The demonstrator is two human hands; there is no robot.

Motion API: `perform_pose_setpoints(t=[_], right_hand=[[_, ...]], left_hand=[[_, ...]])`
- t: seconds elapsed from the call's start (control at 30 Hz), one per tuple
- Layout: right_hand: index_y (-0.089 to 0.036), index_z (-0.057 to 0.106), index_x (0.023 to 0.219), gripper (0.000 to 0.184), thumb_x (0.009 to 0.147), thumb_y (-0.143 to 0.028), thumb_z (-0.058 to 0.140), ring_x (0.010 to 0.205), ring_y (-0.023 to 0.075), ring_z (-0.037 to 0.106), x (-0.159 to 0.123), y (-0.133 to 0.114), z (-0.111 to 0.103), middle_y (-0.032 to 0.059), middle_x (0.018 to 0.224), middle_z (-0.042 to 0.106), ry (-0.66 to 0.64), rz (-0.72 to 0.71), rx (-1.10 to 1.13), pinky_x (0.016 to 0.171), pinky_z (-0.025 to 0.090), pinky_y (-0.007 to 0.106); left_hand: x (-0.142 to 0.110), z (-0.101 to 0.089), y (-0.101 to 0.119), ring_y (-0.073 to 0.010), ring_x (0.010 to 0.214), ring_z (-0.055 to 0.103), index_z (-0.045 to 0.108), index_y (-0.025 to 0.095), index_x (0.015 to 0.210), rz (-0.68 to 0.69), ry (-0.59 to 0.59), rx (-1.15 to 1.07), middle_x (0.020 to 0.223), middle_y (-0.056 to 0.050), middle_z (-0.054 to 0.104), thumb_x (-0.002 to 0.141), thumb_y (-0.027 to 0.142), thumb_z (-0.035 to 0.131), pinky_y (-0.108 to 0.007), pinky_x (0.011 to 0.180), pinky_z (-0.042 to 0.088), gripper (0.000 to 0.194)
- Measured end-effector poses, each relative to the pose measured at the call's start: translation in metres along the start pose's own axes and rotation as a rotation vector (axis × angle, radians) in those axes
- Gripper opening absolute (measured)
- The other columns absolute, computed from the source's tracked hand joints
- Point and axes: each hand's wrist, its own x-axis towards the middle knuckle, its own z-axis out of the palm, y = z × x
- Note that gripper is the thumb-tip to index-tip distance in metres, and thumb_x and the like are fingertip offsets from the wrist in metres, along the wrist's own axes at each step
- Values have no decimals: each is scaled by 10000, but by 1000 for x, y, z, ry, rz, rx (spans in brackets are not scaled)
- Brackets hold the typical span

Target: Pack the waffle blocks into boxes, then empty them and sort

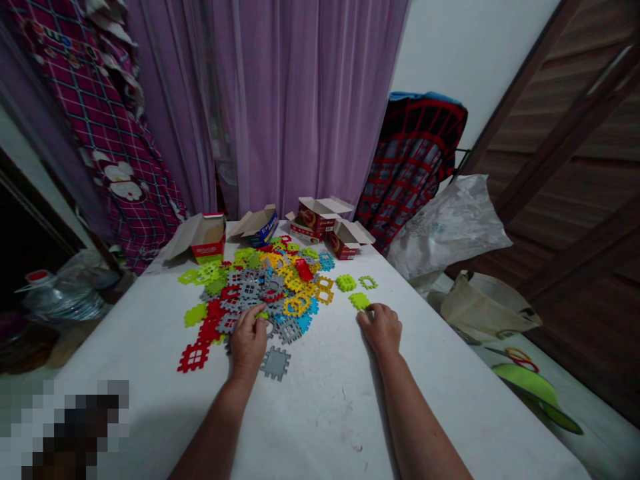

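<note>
A heap of plastic interlocking tiles (250, 287) in grey, red, yellow, blue and green spreads across the table. At its near edge is my left hand (249, 343), thumb and forefinger closed around a small green tile (263, 315) that is partly hidden. Just below that hand a grey square tile (275, 363) lies flat, and a red window tile (193, 358) is off to its left. My right hand (384, 328) rests on the table, fingers curled at the edge of a green square tile (359, 301). Beyond it sit a green tile stack (346, 283) and a green frame tile (369, 282).
Open cardboard boxes stand along the back of the white table (320, 413): a red box (209, 243), a blue box (265, 227) and more red boxes (345, 241). Purple curtains (310, 100) hang behind. A plastic bag (445, 223) and scissors (520, 358) are to the right.
</note>
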Motion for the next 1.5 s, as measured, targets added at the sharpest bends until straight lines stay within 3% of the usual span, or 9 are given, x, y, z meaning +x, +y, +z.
perform_pose_setpoints(t=[0.2, 0.4, 0.53, 0.67, 0.83, 0.97, 1.1, 1.27, 1.5], right_hand=[[-175, 656, 980, 247, 835, -303, 502, 1023, 272, 551, 0, 2, 2, 118, 1088, 655, 130, 17, 96, 810, 381, 365], [-189, 645, 895, 206, 827, -251, 462, 989, 240, 547, -15, -30, 15, 97, 1034, 671, 233, -293, 319, 866, 384, 348], [-200, 676, 929, 230, 870, -246, 459, 983, 218, 550, -27, -66, 24, 78, 1021, 678, 184, -548, 395, 869, 391, 326], [-199, 710, 964, 233, 864, -221, 501, 954, 209, 560, -24, -95, 24, 67, 1011, 687, 104, -619, 351, 850, 399, 314], [-228, 732, 948, 204, 890, -254, 538, 889, 186, 563, -27, -129, 16, 40, 942, 686, 23, -764, 335, 811, 389, 298], [-248, 733, 900, 136, 855, -314, 624, 859, 186, 545, -49, -161, 16, 30, 887, 661, -3, -979, 304, 769, 376, 302], [-232, 722, 878, 122, 829, -330, 670, 858, 212, 533, -62, -181, 24, 52, 861, 650, 25, -1004, 189, 726, 371, 313], [-228, 726, 856, 137, 886, -293, 608, 812, 190, 538, -57, -177, 27, 55, 823, 656, 97, -970, 251, 715, 373, 293], [-233, 741, 1005, 285, 966, -335, 477, 786, 159, 621, -56, -139, 21, 53, 861, 729, 198, -899, 405, 753, 435, 271]], left_hand=[[0, -2, 1, -143, 684, 657, 673, 203, 1008, -54, 39, -75, 904, -40, 708, 806, 185, 430, -293, 714, 554, 317], [12, -13, 0, -95, 544, 604, 610, 170, 1105, -280, 205, -353, 963, -66, 706, 840, 295, 468, -206, 454, 468, 326], [19, -31, -5, -136, 713, 669, 626, 164, 1086, -183, 294, -232, 991, -77, 712, 832, 277, 487, -244, 602, 537, 311], [19, -43, -15, -198, 952, 660, 670, 185, 1037, -24, 317, 56, 1012, -76, 710, 836, 261, 478, -353, 885, 528, 288], [18, -44, -25, -213, 964, 654, 694, 202, 1020, 112, 235, 230, 1003, -71, 713, 827, 219, 467, -377, 920, 509, 299], [19, -44, -30, -208, 968, 656, 693, 199, 1027, 79, 237, 242, 1005, -68, 716, 826, 184, 447, -370, 914, 513, 318], [17, -45, -30, -207, 986, 655, 692, 193, 1033, 51, 230, 228, 1013, -71, 716, 827, 178, 448, -365, 928, 511, 320], [16, -44, -30, -205, 1002, 651, 690, 207, 1043, 42, 217, 226, 1026, -61, 711, 833, 183, 454, -364, 931, 508, 317], [12, -39, -17, -232, 904, 654, 700, 199, 1030, 200, 180, 337, 948, -81, 723, 877, 272, 505, -382, 854, 496, 259]])
